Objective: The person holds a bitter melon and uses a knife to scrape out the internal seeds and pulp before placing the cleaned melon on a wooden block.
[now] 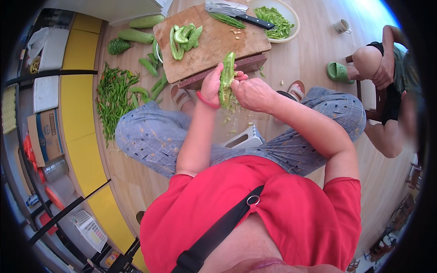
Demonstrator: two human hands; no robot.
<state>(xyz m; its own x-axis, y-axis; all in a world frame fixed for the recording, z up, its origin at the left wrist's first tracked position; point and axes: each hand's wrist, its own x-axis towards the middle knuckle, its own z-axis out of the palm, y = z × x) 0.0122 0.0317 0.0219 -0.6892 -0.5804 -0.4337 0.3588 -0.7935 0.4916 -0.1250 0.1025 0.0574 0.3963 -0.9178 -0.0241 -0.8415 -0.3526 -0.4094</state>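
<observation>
My left hand (pixel 212 84) grips a bitter melon half (pixel 226 79) upright, its hollow side turned toward my right hand (pixel 253 93). The right fingers are pinched at the pith in that hollow; what lies between their tips is hidden. Pale bits of seed and pith (pixel 233 110) show on the floor below. Just beyond my hands is a wooden cutting board (pixel 200 50) with a small pile of hollowed bitter melon pieces (pixel 185 38). A whole bitter melon (pixel 227 20), some loose seeds (pixel 236 38) and a cleaver (pixel 227 7) with a black handle lie toward its far right.
A white bowl (pixel 297 28) of sliced green vegetable (pixel 274 22) stands behind the board. Green peppers (pixel 114 98) and long green gourds (pixel 136 36) lie on the floor at left, beside yellow-fronted shelving (pixel 78 104). A mug (pixel 342 26) and a seated person's knee (pixel 366 59) are at right.
</observation>
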